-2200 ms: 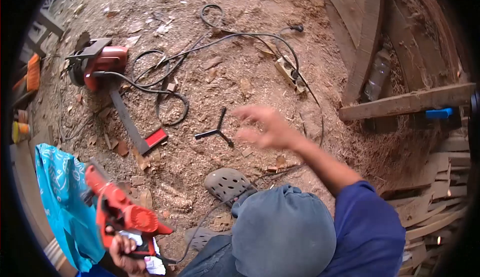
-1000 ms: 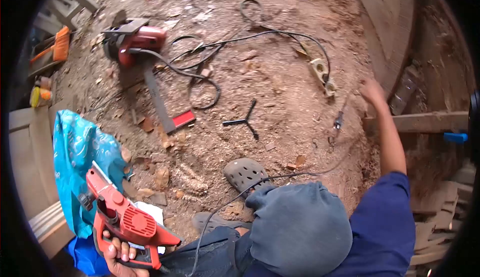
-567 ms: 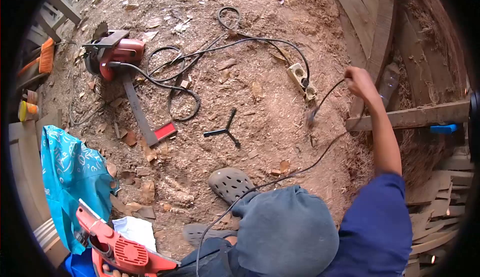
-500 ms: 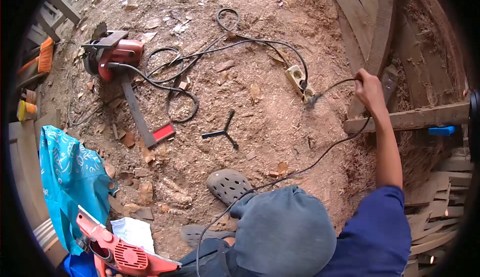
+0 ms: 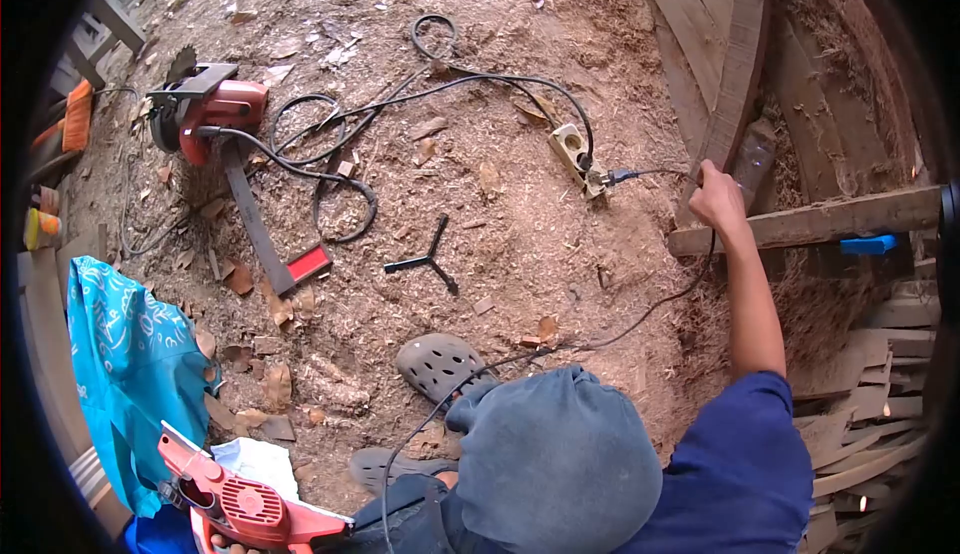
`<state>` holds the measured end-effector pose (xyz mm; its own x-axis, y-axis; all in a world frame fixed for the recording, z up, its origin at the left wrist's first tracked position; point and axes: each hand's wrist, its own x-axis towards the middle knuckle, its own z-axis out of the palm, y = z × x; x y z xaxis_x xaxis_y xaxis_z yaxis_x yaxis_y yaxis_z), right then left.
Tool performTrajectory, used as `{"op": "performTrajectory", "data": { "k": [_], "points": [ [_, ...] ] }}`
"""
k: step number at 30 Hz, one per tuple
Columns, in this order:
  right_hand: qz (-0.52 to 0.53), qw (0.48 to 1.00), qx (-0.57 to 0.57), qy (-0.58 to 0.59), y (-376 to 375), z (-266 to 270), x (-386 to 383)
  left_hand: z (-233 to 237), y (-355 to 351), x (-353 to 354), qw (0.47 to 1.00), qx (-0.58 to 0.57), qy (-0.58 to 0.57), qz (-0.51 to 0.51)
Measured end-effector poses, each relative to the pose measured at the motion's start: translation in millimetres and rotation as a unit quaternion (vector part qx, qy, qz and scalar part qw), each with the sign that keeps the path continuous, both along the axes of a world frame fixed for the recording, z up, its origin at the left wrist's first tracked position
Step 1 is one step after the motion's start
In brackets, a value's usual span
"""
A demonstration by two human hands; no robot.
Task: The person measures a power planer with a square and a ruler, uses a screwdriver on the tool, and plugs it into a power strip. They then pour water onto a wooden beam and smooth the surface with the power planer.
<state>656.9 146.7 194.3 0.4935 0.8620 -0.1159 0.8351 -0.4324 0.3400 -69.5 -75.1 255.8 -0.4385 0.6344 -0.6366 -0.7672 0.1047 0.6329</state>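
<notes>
My right hand is closed on a black cable beside the wooden beam. The cable's plug is at the end of a cream power strip on the ground, left of that hand. From my right hand the cable runs down past a grey cap. At the lower left, my left hand has its fingertips curled under a red power tool; the rest of this hand is hidden. A turquoise patterned cloth hangs beside the tool.
A red circular saw with coiled cable lies at the upper left. A black three-armed piece and a grey clog are on the chip-covered ground. A wooden beam, a blue object and an orange brush stand at the sides.
The view has shifted, so the ground objects appear further left. My right hand is slightly lower, still on the cable. The plug, blurred before, now shows clearly at the power strip.
</notes>
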Motion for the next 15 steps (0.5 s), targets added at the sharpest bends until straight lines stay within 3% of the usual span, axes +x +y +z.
{"op": "performTrajectory", "data": {
  "k": [2,4,5,7,9,10,12,13,15],
  "points": [
    [-0.007,0.999,-0.035,-0.023,18.7,-19.6,31.7,0.4,-4.3,-1.6,1.000,0.000,-0.006,0.004],
    [-0.062,0.980,-0.188,-0.032,40.3,-28.0,22.6,-0.5,-8.0,-2.5,1.000,0.005,-0.010,0.007],
    [-0.062,0.980,-0.187,-0.032,45.0,-35.3,9.0,-0.8,-10.3,-3.8,1.000,0.006,-0.014,0.007],
    [0.019,0.939,-0.291,-0.181,52.4,-51.1,-15.2,-1.1,-14.8,-6.5,1.000,0.011,-0.017,0.009],
    [0.205,0.931,-0.282,-0.107,53.9,-118.0,37.1,0.2,-19.7,-8.5,1.000,0.012,-0.022,0.012],
    [0.217,0.951,-0.220,-0.032,48.1,-144.0,51.2,1.5,-19.5,-7.5,1.000,0.005,-0.022,0.014],
    [0.140,0.975,-0.149,0.084,49.7,-159.9,42.5,2.5,-14.9,-3.4,1.000,-0.006,-0.017,0.019],
    [0.143,0.975,-0.150,0.084,47.4,-164.6,40.4,2.9,-13.3,-2.8,1.000,-0.009,-0.015,0.021],
    [0.182,0.981,-0.034,0.057,39.3,-164.4,34.1,0.7,-9.7,-0.1,1.000,-0.014,-0.011,0.024]
  ]
}}
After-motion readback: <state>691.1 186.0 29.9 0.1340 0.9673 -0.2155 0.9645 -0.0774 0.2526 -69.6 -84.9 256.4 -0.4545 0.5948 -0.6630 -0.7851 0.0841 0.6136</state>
